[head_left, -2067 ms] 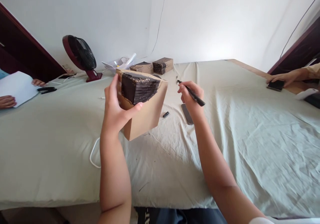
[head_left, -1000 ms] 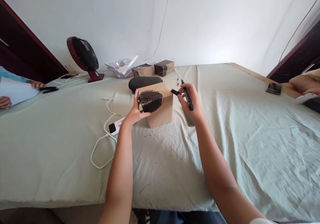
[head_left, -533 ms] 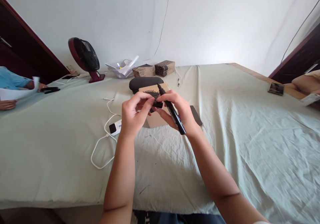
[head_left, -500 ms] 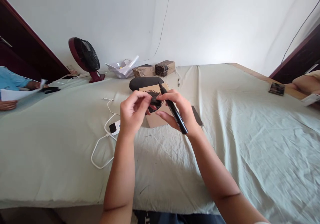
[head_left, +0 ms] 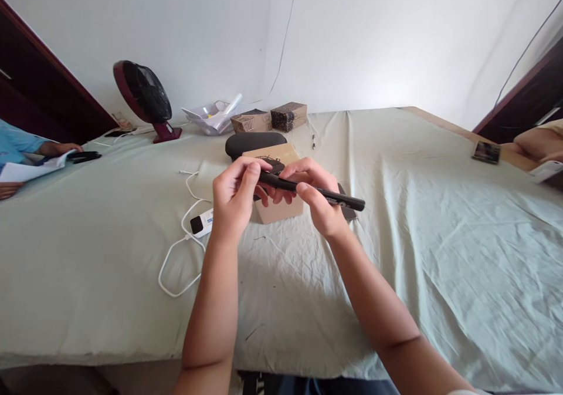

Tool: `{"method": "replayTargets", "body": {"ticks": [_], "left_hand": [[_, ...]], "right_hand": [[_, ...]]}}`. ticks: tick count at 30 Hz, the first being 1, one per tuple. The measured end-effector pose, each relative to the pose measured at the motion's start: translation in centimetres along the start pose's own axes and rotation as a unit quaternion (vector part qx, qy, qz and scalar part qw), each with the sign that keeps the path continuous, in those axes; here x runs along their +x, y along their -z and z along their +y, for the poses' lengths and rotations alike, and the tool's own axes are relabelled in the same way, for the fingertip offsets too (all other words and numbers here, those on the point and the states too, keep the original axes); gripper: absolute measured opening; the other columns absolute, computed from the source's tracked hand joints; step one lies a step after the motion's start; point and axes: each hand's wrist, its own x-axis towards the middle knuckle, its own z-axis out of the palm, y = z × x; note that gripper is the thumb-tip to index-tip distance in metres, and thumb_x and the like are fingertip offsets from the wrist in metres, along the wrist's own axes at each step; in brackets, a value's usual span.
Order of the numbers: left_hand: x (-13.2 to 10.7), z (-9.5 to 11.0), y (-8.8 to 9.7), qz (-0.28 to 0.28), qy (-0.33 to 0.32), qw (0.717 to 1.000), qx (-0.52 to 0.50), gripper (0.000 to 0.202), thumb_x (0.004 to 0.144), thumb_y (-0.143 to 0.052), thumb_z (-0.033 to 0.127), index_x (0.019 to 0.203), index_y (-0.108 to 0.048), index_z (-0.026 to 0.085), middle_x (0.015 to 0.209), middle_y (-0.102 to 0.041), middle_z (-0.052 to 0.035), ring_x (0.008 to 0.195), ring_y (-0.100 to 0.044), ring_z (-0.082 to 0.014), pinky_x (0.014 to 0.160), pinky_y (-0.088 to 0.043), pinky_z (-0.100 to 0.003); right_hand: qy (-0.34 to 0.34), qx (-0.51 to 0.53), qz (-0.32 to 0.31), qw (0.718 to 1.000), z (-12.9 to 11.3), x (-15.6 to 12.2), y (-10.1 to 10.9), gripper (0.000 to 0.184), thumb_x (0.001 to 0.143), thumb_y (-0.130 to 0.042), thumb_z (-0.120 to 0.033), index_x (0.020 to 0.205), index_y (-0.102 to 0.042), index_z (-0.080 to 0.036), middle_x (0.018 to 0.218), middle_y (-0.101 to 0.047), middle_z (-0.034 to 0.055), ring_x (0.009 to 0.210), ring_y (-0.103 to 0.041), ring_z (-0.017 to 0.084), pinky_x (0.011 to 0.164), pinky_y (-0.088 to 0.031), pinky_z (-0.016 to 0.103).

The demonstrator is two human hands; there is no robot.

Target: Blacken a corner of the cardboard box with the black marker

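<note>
My left hand [head_left: 235,198] and my right hand [head_left: 314,198] meet above the table, both closed on a black marker pen [head_left: 328,194] that lies level between them. The left fingers pinch its cap end; the right fingers grip the barrel, whose other end sticks out to the right. Just behind the hands a brown cardboard box [head_left: 281,210] with black scribbling on top rests on the pale green cloth [head_left: 417,219].
A black pouch [head_left: 248,142] lies behind the box, a dark phone [head_left: 347,207] to its right. A white cable and charger [head_left: 200,223] lie left. Fan [head_left: 143,95], plastic tray [head_left: 211,116], two small boxes [head_left: 268,118] stand at the back. Other people's hands show at both edges.
The left hand set the box down on the cloth and let it go. Both hands came together; the marker swung from upright to level with the left fingers at its cap end.
</note>
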Motion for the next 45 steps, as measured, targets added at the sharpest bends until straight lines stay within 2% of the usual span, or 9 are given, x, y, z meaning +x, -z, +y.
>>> {"method": "replayTargets", "body": {"ticks": [6,13,16,21,26,33,36,41,45], "left_hand": [[-0.6,-0.4,-1.2,0.006,-0.017,0.996,0.083,0.047,0.109,-0.054,0.058,0.087,-0.070,0.020,0.057,-0.055,0.0029,0.047,-0.053,-0.0098,0.046,-0.041,-0.022],[-1.2,-0.4,-2.4,-0.042,-0.044,0.994,0.095,0.045,0.114,-0.042,0.054,0.101,-0.070,0.021,0.069,-0.068,-0.0003,0.058,-0.062,-0.0119,0.060,-0.051,-0.024],[-0.7,-0.9,-1.5,-0.060,-0.046,0.991,0.113,0.043,0.112,-0.046,0.058,0.131,-0.067,0.025,0.112,-0.079,-0.0089,0.086,-0.074,-0.0160,0.078,-0.058,-0.028],[1.3,-4.8,4.0,0.019,-0.015,0.984,0.179,0.076,0.093,-0.078,0.060,0.159,-0.048,0.037,0.173,-0.042,-0.0114,0.154,-0.049,-0.0347,0.122,-0.047,-0.050],[1.6,-11.2,8.2,-0.101,0.152,0.972,0.146,0.136,0.072,-0.099,0.045,0.175,-0.010,0.043,0.185,-0.014,-0.0152,0.170,-0.016,-0.0449,0.134,-0.016,-0.074],[0.8,-16.6,6.4,-0.138,0.153,0.978,-0.026,0.154,0.066,-0.097,0.048,0.174,0.013,0.038,0.185,-0.013,-0.0146,0.170,-0.022,-0.0390,0.136,-0.027,-0.060],[0.7,-17.6,6.1,-0.107,0.141,0.984,-0.033,0.153,0.062,-0.098,0.052,0.174,0.006,0.039,0.184,-0.016,-0.0146,0.168,-0.026,-0.0409,0.133,-0.035,-0.058],[0.8,-18.1,6.6,-0.095,0.131,0.987,0.003,0.146,0.061,-0.099,0.055,0.173,-0.005,0.045,0.182,-0.021,-0.0124,0.165,-0.031,-0.0420,0.128,-0.041,-0.058],[0.8,-18.0,6.7,-0.095,0.131,0.987,0.013,0.147,0.060,-0.101,0.055,0.173,-0.007,0.045,0.181,-0.024,-0.0130,0.164,-0.033,-0.0427,0.129,-0.040,-0.059]], "right_hand": [[-0.010,-0.014,0.053,0.998,0.8,0.0,-0.4,0.027,0.107,-0.058,-0.052,0.104,-0.061,-0.025,0.073,-0.065,-0.0035,0.062,-0.062,0.014,0.062,-0.053,0.030],[-0.037,-0.003,0.046,0.998,0.7,0.0,-0.3,0.034,0.107,-0.052,-0.056,0.103,-0.061,-0.024,0.070,-0.065,-0.0030,0.059,-0.059,0.014,0.057,-0.049,0.029],[-0.031,-0.023,0.052,0.998,0.5,0.3,1.0,0.030,0.106,-0.056,-0.053,0.105,-0.062,-0.024,0.069,-0.066,-0.0035,0.058,-0.056,0.014,0.057,-0.046,0.029],[-0.055,-0.159,0.149,0.974,1.7,0.7,6.5,0.010,0.101,-0.058,-0.034,0.104,-0.062,-0.026,0.070,-0.062,-0.0051,0.058,-0.048,0.013,0.059,-0.040,0.027],[-0.207,-0.382,-0.015,0.900,6.1,-1.0,11.0,0.047,0.084,-0.062,-0.018,0.130,-0.063,-0.024,0.105,-0.075,0.0037,0.077,-0.059,0.017,0.081,-0.049,0.031],[-0.461,-0.422,-0.168,0.762,10.1,-2.8,11.3,0.085,0.077,-0.056,-0.008,0.158,-0.058,-0.032,0.143,-0.069,0.0141,0.100,-0.070,0.026,0.097,-0.055,0.043],[-0.527,-0.477,-0.116,0.694,9.9,-2.7,11.6,0.085,0.087,-0.059,-0.019,0.169,-0.043,-0.036,0.161,-0.053,0.0181,0.130,-0.063,0.039,0.110,-0.049,0.057],[-0.601,-0.544,0.064,0.582,10.0,-2.9,12.7,0.099,0.084,-0.077,-0.030,0.171,-0.033,-0.016,0.165,-0.042,0.0337,0.157,-0.036,0.052,0.120,-0.030,0.070],[-0.615,-0.502,0.107,0.599,10.5,-3.3,13.9,0.106,0.071,-0.087,-0.024,0.165,-0.040,-0.011,0.159,-0.047,0.0354,0.153,-0.044,0.050,0.120,-0.035,0.068]]}}
